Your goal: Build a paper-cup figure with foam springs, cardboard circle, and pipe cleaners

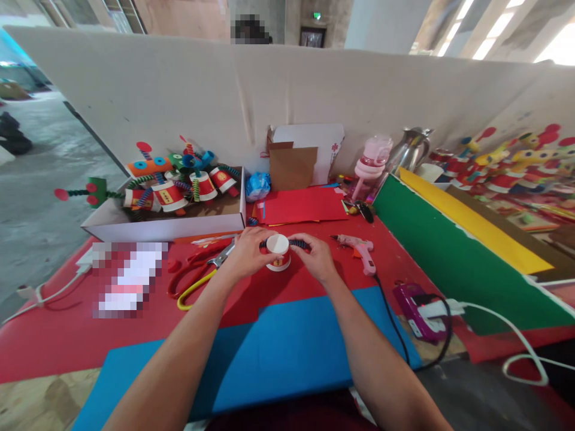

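An upside-down paper cup (278, 243), white-bottomed with a red printed side, stands on the red table covering in front of me. Dark pleated paper strips stick out from both its sides. My left hand (248, 252) is closed around the cup's left side, near the left strip. Between the thumb and fingers of my right hand (317, 257) is the dark pleated strip (298, 243) at the cup's right side. To the right lies a pink glue gun (359, 248). Red-handled and yellow-handled scissors (197, 280) lie left of my left hand.
A white box (166, 229) at the left holds several paper-cup figures. Red paper sheets (300, 206) lie behind my hands, blue sheets (287, 341) under my forearms. A purple power strip (417, 314), a green panel (426, 251) and a pink bottle (371, 167) are on the right.
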A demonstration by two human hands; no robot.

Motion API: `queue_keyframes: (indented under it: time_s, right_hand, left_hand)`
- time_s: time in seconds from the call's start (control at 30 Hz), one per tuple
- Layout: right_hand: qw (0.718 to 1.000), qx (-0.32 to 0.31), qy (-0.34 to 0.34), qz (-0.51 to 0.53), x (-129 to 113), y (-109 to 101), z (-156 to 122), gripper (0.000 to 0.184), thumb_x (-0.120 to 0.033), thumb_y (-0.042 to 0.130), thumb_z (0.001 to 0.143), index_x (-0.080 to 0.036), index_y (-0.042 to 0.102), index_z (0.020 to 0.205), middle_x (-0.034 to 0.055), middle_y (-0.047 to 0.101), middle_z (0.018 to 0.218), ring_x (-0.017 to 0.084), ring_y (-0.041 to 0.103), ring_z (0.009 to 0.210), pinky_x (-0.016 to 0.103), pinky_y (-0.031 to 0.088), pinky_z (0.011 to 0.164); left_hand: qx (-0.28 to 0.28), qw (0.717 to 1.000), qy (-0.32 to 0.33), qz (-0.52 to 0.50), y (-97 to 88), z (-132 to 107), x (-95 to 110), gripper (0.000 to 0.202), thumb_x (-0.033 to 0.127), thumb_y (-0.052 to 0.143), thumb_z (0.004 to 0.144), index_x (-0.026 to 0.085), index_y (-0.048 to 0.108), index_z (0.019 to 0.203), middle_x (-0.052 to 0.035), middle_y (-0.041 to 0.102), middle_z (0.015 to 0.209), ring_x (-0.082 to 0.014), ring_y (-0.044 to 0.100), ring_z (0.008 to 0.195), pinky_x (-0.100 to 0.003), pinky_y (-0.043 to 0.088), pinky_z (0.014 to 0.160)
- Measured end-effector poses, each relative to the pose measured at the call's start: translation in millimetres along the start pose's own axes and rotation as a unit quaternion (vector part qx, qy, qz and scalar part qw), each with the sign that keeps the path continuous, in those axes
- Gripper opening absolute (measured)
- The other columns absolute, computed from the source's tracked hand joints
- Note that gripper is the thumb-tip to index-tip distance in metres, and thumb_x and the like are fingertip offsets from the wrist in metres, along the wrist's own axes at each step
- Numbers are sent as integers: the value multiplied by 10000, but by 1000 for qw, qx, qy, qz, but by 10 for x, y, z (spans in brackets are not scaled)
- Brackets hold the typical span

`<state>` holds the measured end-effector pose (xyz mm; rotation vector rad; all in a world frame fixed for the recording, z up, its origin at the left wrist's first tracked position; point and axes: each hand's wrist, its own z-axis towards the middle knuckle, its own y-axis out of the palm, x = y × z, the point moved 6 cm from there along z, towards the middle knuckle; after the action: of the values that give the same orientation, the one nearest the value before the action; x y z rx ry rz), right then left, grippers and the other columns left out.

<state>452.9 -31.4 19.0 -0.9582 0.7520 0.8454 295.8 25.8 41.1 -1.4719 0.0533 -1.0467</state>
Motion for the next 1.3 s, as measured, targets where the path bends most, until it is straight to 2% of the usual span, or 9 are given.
queue_keyframes:
  time_s: [0.5,0.8,0.97,1.13,1.3]
  right_hand:
    - [1000,-5,0,-3,-5,-3,-1,135,-213,633,789,-220,712,898,44,756,961,197,693,915,329,522,859]
    - [1000,-23,17,-3,-9,-14,-25,270,-182,637,788,-249,694,1043,41,730,1096,199,674,1027,364,509,937]
    - [1000,-13,19,1,-36,-88,-12,280,-284,676,787,-233,680,1063,59,724,1087,199,675,1003,364,507,933]
    - [996,10,86,32,92,-244,12,277,-386,600,840,-199,669,1032,88,718,1063,192,684,912,347,538,826]
    - [989,-32,143,18,231,-335,-27,271,-399,653,800,-207,657,992,73,715,1025,168,674,796,319,544,717]
  left_hand:
    - [4,1000,0,13,8,-2,-6,414,394,724,715,250,662,1097,-59,660,1181,-294,531,1139,-484,403,976]
    - [18,1000,9,20,-8,-14,34,374,382,725,713,270,673,1066,-51,669,1156,-290,544,1112,-478,405,970]
    - [15,1000,6,20,-9,-16,29,377,379,726,714,267,672,1070,-49,666,1164,-288,538,1124,-470,401,978]
    - [13,1000,-3,19,-14,-19,33,389,375,732,705,256,673,1071,-55,668,1158,-294,536,1130,-467,399,982]
    - [13,1000,2,21,-4,-18,24,381,375,715,723,252,668,1080,-56,667,1168,-292,531,1131,-472,393,989]
